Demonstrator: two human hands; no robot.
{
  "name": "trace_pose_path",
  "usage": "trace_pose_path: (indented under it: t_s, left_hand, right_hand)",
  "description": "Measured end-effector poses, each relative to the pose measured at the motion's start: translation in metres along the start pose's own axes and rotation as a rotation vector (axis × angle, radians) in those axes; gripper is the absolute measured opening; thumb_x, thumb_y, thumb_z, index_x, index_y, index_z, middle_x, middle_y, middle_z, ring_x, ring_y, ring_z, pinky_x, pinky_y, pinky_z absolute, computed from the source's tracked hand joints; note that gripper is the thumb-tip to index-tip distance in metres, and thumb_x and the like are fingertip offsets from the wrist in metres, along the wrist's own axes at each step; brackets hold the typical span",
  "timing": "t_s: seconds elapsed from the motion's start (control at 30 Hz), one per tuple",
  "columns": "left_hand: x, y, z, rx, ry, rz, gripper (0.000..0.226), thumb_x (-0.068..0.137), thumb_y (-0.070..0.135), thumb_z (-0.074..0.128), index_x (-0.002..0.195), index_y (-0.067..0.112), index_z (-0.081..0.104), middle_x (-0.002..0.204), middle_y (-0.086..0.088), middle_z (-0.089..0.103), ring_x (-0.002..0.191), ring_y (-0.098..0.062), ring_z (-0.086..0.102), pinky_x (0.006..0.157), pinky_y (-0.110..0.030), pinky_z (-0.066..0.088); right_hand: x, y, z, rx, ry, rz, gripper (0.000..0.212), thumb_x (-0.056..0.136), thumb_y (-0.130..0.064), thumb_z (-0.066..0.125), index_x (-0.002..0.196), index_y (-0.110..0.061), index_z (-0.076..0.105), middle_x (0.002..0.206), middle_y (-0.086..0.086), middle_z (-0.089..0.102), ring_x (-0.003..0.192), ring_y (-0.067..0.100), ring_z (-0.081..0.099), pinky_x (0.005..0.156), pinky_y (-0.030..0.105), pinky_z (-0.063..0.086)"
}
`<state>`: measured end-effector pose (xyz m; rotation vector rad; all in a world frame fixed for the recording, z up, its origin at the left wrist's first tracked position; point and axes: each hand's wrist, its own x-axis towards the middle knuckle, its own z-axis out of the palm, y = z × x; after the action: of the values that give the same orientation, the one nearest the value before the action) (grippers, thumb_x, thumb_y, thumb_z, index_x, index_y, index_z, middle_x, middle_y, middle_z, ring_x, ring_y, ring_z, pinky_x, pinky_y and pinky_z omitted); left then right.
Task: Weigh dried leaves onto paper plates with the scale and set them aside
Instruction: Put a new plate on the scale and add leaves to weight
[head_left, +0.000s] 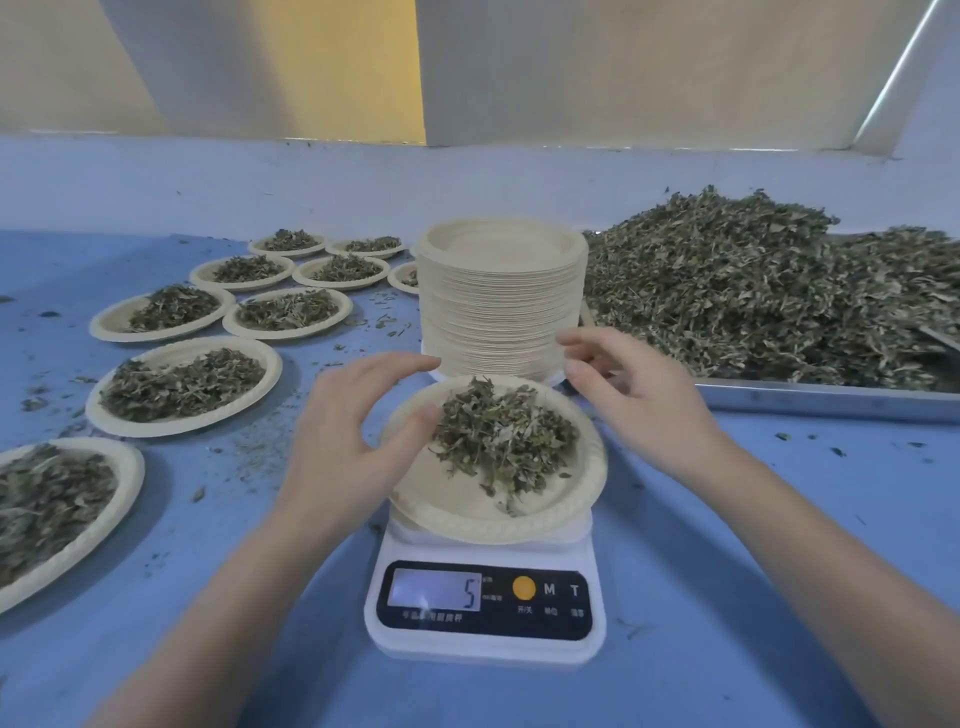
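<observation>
A white digital scale (485, 608) stands at the front centre, its display reading 5. On it sits a paper plate (452, 512) with a small heap of dried leaves (506, 436). My left hand (353, 431) hovers at the plate's left rim, fingers loosely spread, the thumb near the leaves. My right hand (631, 389) is over the plate's far right rim with fingers relaxed, holding nothing that I can see. Behind the scale rises a tall stack of empty paper plates (498, 296).
A metal tray (831, 400) at the right holds a big pile of dried leaves (753, 291). Several filled paper plates (184, 384) lie across the blue table (779, 545) at the left. Loose leaf bits are scattered around them.
</observation>
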<state>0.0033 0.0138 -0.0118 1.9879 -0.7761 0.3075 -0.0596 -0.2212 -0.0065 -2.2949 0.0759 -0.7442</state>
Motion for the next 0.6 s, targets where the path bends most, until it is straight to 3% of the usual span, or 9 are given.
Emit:
trace_pose_path:
  t_s: [0.07, 0.17, 0.23, 0.33, 0.4, 0.47, 0.6]
  left_hand:
    - [0.007, 0.007, 0.002, 0.028, -0.023, 0.060, 0.026, 0.086, 0.040, 0.058, 0.111, 0.046, 0.058, 0.121, 0.031, 0.050, 0.118, 0.008, 0.037, 0.097, -0.004, 0.019]
    - [0.022, 0.019, 0.010, -0.003, -0.040, 0.093, 0.030, 0.086, 0.028, 0.061, 0.113, 0.041, 0.061, 0.122, 0.028, 0.052, 0.118, 0.007, 0.040, 0.104, -0.024, 0.030]
    - [0.030, 0.026, 0.016, -0.048, -0.022, 0.078, 0.029, 0.086, 0.028, 0.062, 0.110, 0.043, 0.062, 0.119, 0.027, 0.055, 0.116, 0.005, 0.045, 0.103, -0.031, 0.036]
    - [0.033, 0.024, 0.023, -0.129, 0.031, 0.055, 0.025, 0.083, 0.035, 0.061, 0.105, 0.047, 0.062, 0.111, 0.029, 0.058, 0.106, 0.006, 0.051, 0.095, -0.026, 0.042]
    - [0.032, 0.018, 0.024, -0.147, 0.062, 0.030, 0.027, 0.078, 0.037, 0.057, 0.103, 0.047, 0.064, 0.109, 0.028, 0.060, 0.103, 0.005, 0.054, 0.092, -0.026, 0.043]
    - [0.031, 0.012, 0.023, -0.155, 0.072, 0.003, 0.027, 0.077, 0.038, 0.056, 0.101, 0.047, 0.064, 0.108, 0.027, 0.062, 0.101, 0.004, 0.056, 0.091, -0.027, 0.044]
    - [0.028, 0.003, 0.020, -0.169, 0.061, -0.051, 0.028, 0.076, 0.038, 0.056, 0.101, 0.048, 0.065, 0.108, 0.024, 0.063, 0.100, 0.003, 0.057, 0.088, -0.025, 0.044]
  right_hand:
    - [0.021, 0.016, -0.012, -0.243, 0.060, 0.136, 0.028, 0.092, -0.019, 0.053, 0.118, -0.022, 0.062, 0.108, -0.007, 0.064, 0.090, 0.005, 0.059, 0.079, 0.016, 0.042]
    - [0.059, 0.040, -0.030, -0.590, -0.100, 0.396, 0.035, 0.089, -0.017, 0.054, 0.120, -0.003, 0.062, 0.118, 0.013, 0.065, 0.105, 0.028, 0.060, 0.087, 0.033, 0.048]
    - [0.076, 0.045, -0.032, -0.719, -0.299, 0.492, 0.043, 0.089, -0.027, 0.055, 0.125, -0.005, 0.058, 0.121, 0.013, 0.063, 0.106, 0.029, 0.059, 0.088, 0.037, 0.052]
    - [0.091, 0.051, -0.025, -0.829, -0.505, 0.457, 0.043, 0.091, -0.029, 0.049, 0.132, -0.020, 0.053, 0.125, 0.006, 0.060, 0.108, 0.028, 0.056, 0.086, 0.035, 0.050]
    - [0.097, 0.054, -0.021, -0.849, -0.506, 0.415, 0.036, 0.090, -0.023, 0.049, 0.124, -0.021, 0.061, 0.112, 0.007, 0.065, 0.098, 0.028, 0.058, 0.076, 0.031, 0.048]
    - [0.099, 0.055, -0.018, -0.841, -0.463, 0.413, 0.028, 0.088, -0.015, 0.051, 0.110, -0.011, 0.068, 0.094, 0.011, 0.066, 0.082, 0.026, 0.058, 0.065, 0.028, 0.044]
    - [0.098, 0.058, -0.021, -0.697, -0.292, 0.424, 0.021, 0.086, -0.016, 0.061, 0.099, -0.007, 0.074, 0.092, 0.010, 0.071, 0.080, 0.025, 0.064, 0.066, 0.027, 0.051]
